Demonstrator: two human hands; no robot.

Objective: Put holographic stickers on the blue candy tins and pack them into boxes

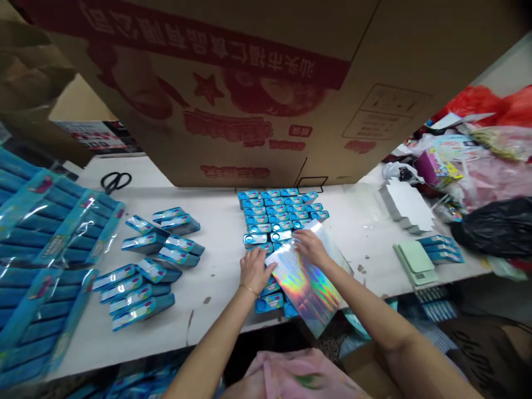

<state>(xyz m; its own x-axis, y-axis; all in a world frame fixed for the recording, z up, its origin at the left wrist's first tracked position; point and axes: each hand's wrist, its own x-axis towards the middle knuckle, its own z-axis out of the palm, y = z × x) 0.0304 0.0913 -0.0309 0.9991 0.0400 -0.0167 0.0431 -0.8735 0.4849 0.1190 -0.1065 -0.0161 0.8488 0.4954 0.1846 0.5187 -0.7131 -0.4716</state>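
Across the nearer rows of blue packets (269, 303), a shiny holographic sheet (300, 282) is lying aslant, its lowest corner hanging past the front edge of the table (220, 238). It is looking thin and light, probably slippery and easily creased, so its margins are offering the safer hold, with fingers pressing flat rather than pinching hard. The right hand (311, 249) is resting over its upper part, fingers slightly bent; whether they are gripping or only pressing, I cannot tell. The left hand (254, 271) is curving half open over packets beside the sheet, thumb pointing to its left corner, any grip hiding underneath. Just behind the rows, a tall carton (249, 149) is limiting forward reach. Leftward, room is opening toward scattered packets (124, 288); rightward, toward a pale green scale (415, 260).
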